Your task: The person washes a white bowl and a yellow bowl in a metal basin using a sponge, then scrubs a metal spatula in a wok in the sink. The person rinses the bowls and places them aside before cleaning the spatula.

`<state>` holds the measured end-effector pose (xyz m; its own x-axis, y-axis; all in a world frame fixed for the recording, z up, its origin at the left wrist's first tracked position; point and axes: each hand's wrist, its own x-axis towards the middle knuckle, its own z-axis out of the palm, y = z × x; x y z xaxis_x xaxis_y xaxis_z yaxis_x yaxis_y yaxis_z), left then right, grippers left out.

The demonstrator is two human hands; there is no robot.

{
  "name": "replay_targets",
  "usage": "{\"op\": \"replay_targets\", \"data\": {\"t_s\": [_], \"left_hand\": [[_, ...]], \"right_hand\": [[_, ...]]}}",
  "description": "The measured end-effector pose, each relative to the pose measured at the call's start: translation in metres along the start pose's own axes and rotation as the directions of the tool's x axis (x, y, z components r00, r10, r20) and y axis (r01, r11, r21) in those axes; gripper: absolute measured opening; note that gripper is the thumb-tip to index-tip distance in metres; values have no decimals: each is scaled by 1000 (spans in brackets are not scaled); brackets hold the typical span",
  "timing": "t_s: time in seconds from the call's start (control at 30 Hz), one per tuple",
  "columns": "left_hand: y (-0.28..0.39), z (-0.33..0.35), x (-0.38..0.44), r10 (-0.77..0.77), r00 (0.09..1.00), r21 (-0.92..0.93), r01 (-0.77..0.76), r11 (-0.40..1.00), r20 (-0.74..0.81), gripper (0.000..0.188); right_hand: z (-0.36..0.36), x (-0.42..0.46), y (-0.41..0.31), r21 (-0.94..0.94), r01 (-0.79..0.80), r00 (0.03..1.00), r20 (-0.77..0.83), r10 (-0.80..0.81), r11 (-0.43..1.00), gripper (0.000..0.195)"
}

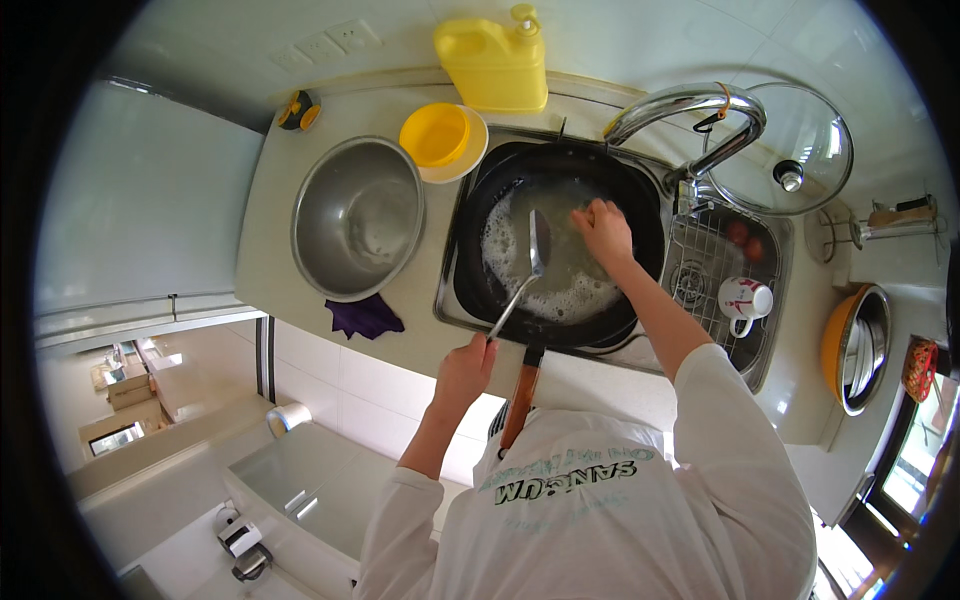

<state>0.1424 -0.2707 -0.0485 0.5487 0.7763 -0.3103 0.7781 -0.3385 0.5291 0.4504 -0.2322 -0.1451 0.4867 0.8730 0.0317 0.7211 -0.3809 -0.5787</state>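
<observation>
A large black wok (559, 154) with a wooden handle (521, 401) sits in the left sink basin (442, 304), holding cloudy, sudsy water. My left hand (463, 369) grips the handle of a metal spatula (517, 296), whose head stands tilted over the water near the wok's middle. Over the right half of the wok is my right hand (606, 231), its fingers curled at the water. Whether anything is pinched in those fingers cannot be seen.
A steel basin (360, 217) and purple cloth (364, 316) lie left. Behind stand a yellow bowl (433, 136) on a plate and a yellow pump jug (491, 64). The faucet (686, 97) arches near a glass lid (802, 135); a mug (742, 298) sits in the right basin's wire rack (690, 251).
</observation>
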Motion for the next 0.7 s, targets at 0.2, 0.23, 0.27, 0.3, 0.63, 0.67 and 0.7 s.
{"op": "replay_targets", "data": {"t_s": [0.2,0.23,0.27,0.3,0.63,0.67,0.7], "left_hand": [[12,8,1,64,996,315,-40,948,-66,20],[13,11,0,49,998,284,-33,958,-49,21],[13,14,1,35,999,253,-26,967,-32,23],[13,17,2,25,1000,221,-21,975,-17,26],[15,12,23,96,984,156,-119,981,152,42],[18,11,25,80,978,157,-112,981,194,43],[20,12,25,59,970,157,-98,983,236,45]], "right_hand": [[16,-48,14,-222,137,954,291,-68,965,28],[16,-49,14,-145,154,946,307,-104,977,28],[8,-47,21,-202,245,939,292,-181,948,30],[7,-40,26,-120,139,965,238,-107,983,32],[5,-14,-8,210,414,869,196,-453,886,27],[13,-15,-11,164,431,850,257,-461,887,26],[22,-20,-16,121,451,825,321,-465,884,26]]}}
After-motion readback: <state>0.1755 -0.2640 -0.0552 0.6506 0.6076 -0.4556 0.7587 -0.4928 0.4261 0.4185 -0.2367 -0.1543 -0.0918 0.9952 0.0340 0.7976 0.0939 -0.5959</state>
